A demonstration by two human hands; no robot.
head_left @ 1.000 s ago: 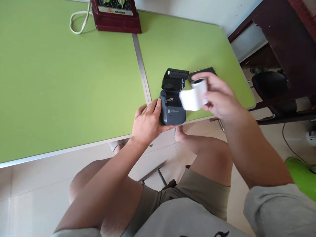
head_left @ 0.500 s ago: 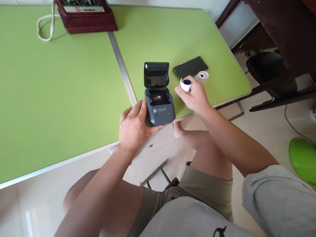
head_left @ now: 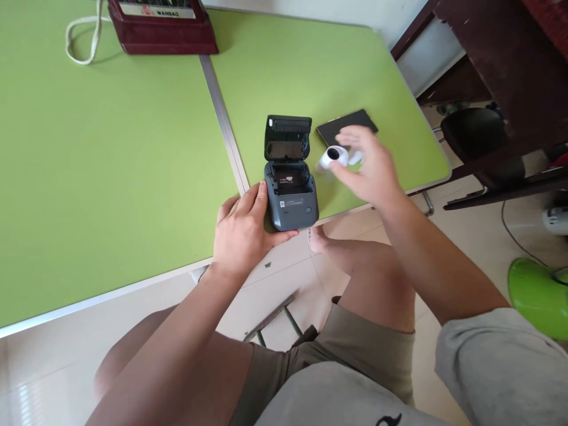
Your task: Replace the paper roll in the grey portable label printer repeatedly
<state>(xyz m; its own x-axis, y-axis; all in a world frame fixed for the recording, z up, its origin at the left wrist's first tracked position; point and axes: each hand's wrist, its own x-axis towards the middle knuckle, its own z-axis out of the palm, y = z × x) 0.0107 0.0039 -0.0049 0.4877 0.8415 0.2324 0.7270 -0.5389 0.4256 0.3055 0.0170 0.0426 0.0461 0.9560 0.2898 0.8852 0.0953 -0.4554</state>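
Observation:
A small grey-blue label printer (head_left: 293, 212) stands near the table edge with its lid (head_left: 287, 139) raised and its dark roll compartment bare of any roll. My left hand (head_left: 243, 228) grips it, fingers along the left side and thumb across the front. Just right of the printer is a white label roll (head_left: 336, 155) with a dark core and a loose end of paper. My right hand (head_left: 366, 163) is beside this roll, fingers spread and slightly blurred, the thumb close to it. Another white roll (head_left: 355, 157) is mostly hidden behind that hand.
A dark phone (head_left: 341, 125) lies behind the rolls on the green table (head_left: 133, 165). At the back left stands a maroon desk item (head_left: 168, 38) with a white cord (head_left: 95, 35). A metal seam (head_left: 222, 118) crosses the tabletop left of the printer.
My right hand has opened from around the label roll, its fingers spreading away. The roll now sits lower beside the printer. My left hand keeps its hold on the printer.

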